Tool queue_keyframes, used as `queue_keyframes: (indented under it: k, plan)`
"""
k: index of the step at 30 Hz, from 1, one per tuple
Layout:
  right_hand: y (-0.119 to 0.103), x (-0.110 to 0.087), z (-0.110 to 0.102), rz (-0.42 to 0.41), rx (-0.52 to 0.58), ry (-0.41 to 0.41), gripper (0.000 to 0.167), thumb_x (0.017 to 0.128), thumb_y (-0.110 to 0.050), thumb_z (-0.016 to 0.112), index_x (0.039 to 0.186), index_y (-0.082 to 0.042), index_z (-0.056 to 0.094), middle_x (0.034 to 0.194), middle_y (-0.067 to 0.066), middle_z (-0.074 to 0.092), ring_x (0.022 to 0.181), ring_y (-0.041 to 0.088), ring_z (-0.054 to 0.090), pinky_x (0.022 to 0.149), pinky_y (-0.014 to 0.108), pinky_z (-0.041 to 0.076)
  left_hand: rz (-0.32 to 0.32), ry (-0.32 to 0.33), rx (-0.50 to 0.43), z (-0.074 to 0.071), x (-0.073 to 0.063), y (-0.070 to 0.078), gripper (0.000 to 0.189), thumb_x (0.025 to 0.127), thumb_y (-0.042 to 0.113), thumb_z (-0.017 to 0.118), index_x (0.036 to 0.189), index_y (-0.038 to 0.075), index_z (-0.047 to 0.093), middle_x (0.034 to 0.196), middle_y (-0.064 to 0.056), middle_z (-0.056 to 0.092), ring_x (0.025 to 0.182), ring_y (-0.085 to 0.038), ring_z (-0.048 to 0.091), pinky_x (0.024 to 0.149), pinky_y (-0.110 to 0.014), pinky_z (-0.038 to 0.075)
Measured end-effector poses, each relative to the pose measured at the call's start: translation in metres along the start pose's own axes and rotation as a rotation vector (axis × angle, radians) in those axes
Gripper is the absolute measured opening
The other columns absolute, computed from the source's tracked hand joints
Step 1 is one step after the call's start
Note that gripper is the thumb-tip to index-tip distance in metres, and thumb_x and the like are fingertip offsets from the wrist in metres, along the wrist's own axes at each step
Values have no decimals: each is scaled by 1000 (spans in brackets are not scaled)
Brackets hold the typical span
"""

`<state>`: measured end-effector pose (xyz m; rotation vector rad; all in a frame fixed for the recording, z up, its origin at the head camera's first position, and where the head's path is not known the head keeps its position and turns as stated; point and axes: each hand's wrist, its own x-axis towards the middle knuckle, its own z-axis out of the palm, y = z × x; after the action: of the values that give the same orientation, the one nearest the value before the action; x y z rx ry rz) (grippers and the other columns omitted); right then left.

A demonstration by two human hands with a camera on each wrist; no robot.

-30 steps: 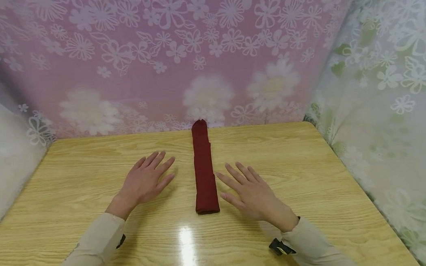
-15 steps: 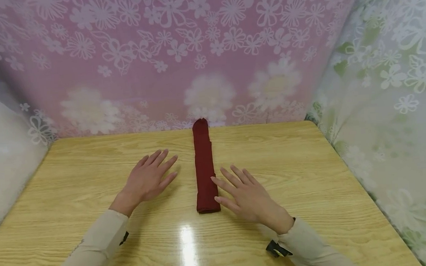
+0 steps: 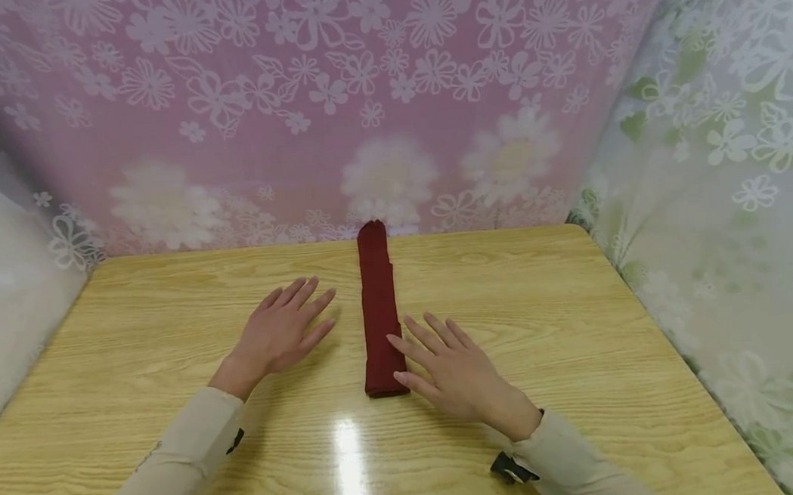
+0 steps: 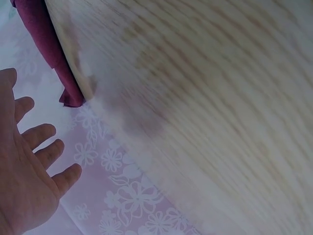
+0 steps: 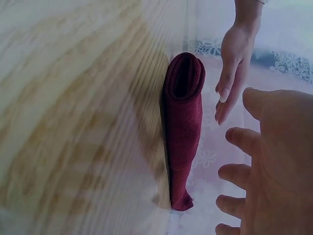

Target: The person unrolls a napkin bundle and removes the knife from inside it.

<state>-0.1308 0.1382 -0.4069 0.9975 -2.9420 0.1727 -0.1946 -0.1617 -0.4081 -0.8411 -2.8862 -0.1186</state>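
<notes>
A dark red cloth [image 3: 379, 309], folded into a long narrow strip, lies from the middle of the wooden table to its far edge. In the right wrist view the near end of the cloth [image 5: 184, 112] shows a rolled, hollow fold. To its left my left hand [image 3: 279, 334] hovers above the table with fingers spread and nothing held. My right hand [image 3: 460, 372] is on the other side, fingers spread, and its thumb and index fingertip overlap the cloth's right edge in the head view. A gap separates the right fingers from the cloth in the right wrist view.
The wooden table [image 3: 550, 306] meets a pink flowered sheet [image 3: 261, 150] at its far edge. A pale flowered curtain [image 3: 728, 204] hangs along the right side, and a whitish covering [image 3: 10, 286] borders the left.
My right hand has shifted left, so its thumb and index fingertip now overlap the cloth in view. The left hand has edged slightly right, toward the cloth. The cloth has stayed put.
</notes>
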Motion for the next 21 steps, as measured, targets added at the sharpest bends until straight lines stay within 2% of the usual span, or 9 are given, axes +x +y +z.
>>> queue_keyframes:
  k: [11,18,21]
  plan:
    - [-1,1,3,-20,-10,2,59,100,-59,23,151,-31,30,156,3,23,143,30,15,114,49,13,2,-16,-3,0,9,2,56,101,49,36,149,21,37,153,-11,30,140,-29,26,110,-50,25]
    - [-3,1,6,-22,-16,-9,59,100,-59,22,152,-32,28,157,2,21,144,29,14,114,47,12,21,-4,4,1,18,1,55,101,48,40,149,20,38,152,-13,32,139,-30,28,108,-51,27]
    - [-3,2,7,-29,-20,-15,59,100,-59,22,152,-32,28,158,2,19,144,29,13,114,47,12,25,-18,8,1,21,-1,56,101,48,38,149,21,37,152,-12,31,139,-30,27,108,-51,27]
